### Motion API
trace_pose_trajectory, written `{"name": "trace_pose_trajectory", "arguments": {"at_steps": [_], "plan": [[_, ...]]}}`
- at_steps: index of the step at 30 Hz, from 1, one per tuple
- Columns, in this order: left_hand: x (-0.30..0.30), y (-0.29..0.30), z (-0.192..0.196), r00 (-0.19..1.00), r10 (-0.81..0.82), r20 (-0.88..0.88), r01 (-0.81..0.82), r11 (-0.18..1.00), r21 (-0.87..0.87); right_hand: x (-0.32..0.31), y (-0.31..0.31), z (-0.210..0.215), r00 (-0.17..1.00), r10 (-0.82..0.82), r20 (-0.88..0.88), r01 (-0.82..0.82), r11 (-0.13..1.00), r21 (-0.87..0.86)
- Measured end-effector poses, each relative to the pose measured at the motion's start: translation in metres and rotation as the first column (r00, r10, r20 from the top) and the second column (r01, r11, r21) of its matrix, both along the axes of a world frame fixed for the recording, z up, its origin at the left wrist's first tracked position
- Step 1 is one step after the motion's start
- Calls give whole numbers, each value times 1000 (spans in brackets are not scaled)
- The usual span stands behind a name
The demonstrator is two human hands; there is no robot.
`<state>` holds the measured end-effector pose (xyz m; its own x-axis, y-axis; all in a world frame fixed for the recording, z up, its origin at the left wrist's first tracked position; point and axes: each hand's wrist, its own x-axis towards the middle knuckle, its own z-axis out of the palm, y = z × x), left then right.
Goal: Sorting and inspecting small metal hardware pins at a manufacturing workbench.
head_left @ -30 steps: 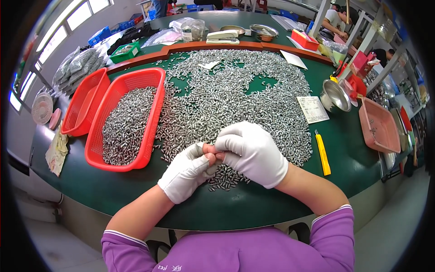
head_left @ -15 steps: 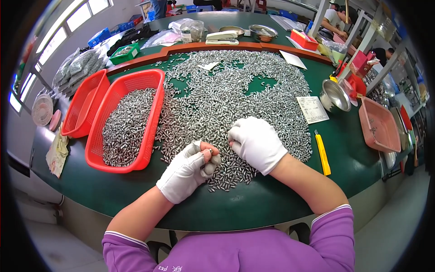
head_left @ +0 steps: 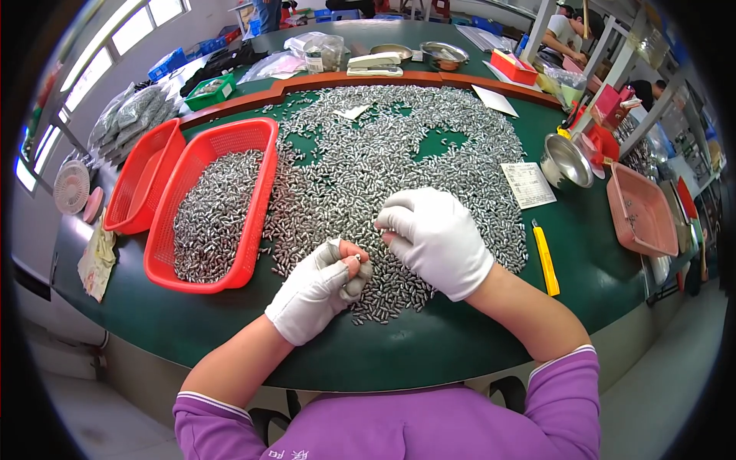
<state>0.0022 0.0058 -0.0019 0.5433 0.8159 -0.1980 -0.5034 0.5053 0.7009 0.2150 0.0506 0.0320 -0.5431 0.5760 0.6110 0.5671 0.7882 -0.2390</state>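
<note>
A wide heap of small silvery bullet-shaped metal pieces (head_left: 345,192) is spread over the green table. At the heap's near edge my left hand (head_left: 318,287), in a white glove with bare thumb and fingertip, pinches one small metal piece (head_left: 357,258). My right hand (head_left: 441,241), gloved in white, hovers over the heap to the right of it. Its thumb and fingers are bent together, and what they hold, if anything, is hidden. To the left stands a red plastic basket (head_left: 268,165) partly filled with the same pieces.
Left of the basket is a second red basket (head_left: 126,201). On the right lie a printed paper slip (head_left: 529,185), a yellow utility knife (head_left: 546,259), a steel bowl (head_left: 567,159) and a pink tray (head_left: 640,207). A red-brown wooden strip (head_left: 322,79) borders the heap's far side.
My right hand has lifted slightly from the heap and turned, its fingers now showing more at the left. The left hand stays nearly in place, the small metal piece still pinched.
</note>
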Motion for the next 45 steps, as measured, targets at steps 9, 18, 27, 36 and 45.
{"name": "trace_pose_trajectory", "arguments": {"at_steps": [9, 18, 27, 36, 45], "plan": [[0, -1, -3, 995, 47, 88, -46, 999, -15, -11, -10, 8, 961, 245, -127, -241, 970, 42], [-16, 4, 30, 856, 461, -234, -379, 868, 321, 25, -21, 36, 975, -207, 78, 208, 978, -11], [-123, 35, 44, -147, 862, -485, 135, 503, 854, 139, -54, 29, 432, -678, 594, 900, 362, -242], [-54, -36, 62, -80, 996, 28, 409, 7, 913, 176, -73, -22, 441, -818, 370, 893, 357, -275], [-14, -98, -2, 124, 924, -363, 470, 267, 841, 68, -143, 22, 975, -187, -118, 135, 927, -351]]}}
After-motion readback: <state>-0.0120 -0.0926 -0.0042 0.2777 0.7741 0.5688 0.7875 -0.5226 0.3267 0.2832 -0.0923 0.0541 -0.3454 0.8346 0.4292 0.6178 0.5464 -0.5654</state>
